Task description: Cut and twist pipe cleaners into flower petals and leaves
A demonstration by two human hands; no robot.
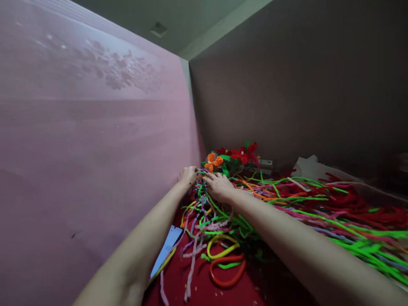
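Observation:
Both arms reach forward to the far end of a red surface. My left hand [188, 176] is closed, its fingertips pinching a thin purple pipe cleaner [202, 170]. This strand runs across to my right hand [219, 186], whose bent fingers close on it; the exact grip is small and partly hidden. Beneath both hands lies a tangle of short pipe cleaners [204, 204] in green, pink, purple and yellow. Just behind my fingers stands an orange pipe-cleaner flower [213, 162], with a red flower [244, 154] to its right.
A pink panel [95, 170] rises close on the left, a dark wall [296, 89] at the back right. Long pipe cleaners [344, 225] spread over the right side. A lit phone [166, 250] lies by my left forearm. Nearer are yellow [223, 256] and orange-red loops [227, 284].

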